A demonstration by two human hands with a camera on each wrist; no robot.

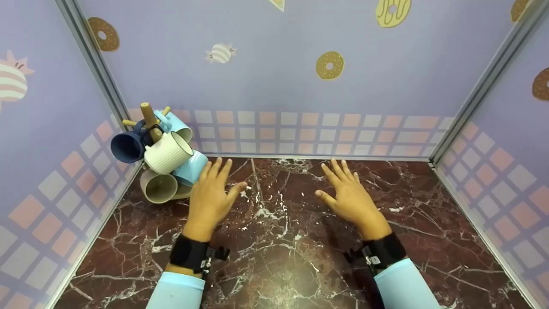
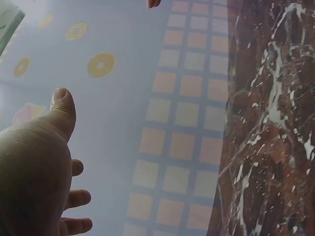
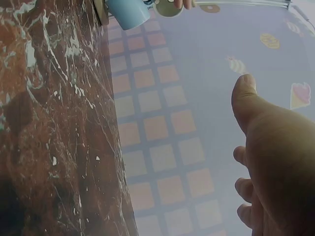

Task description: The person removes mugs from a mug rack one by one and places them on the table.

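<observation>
My left hand (image 1: 211,201) is held palm down with fingers straight and thumb spread, holding nothing. It is just right of a wooden mug rack (image 1: 148,112) and overlaps the edge of a light blue mug (image 1: 191,168) low on it. Also on the rack are a white ribbed mug (image 1: 166,156), a dark blue mug (image 1: 127,146), a second light blue mug (image 1: 176,127) and a beige mug (image 1: 159,188) near the bottom. On the other side, my right hand (image 1: 349,198) has its fingers extended and holds nothing. Part of a blue mug (image 3: 129,14) shows in the right wrist view.
A dark red marbled tabletop (image 1: 274,240) with white veins lies under both hands. Purple walls with checks and printed sweets (image 1: 330,65) enclose it at the back, left and right. Grey metal posts (image 1: 480,81) stand in the back corners.
</observation>
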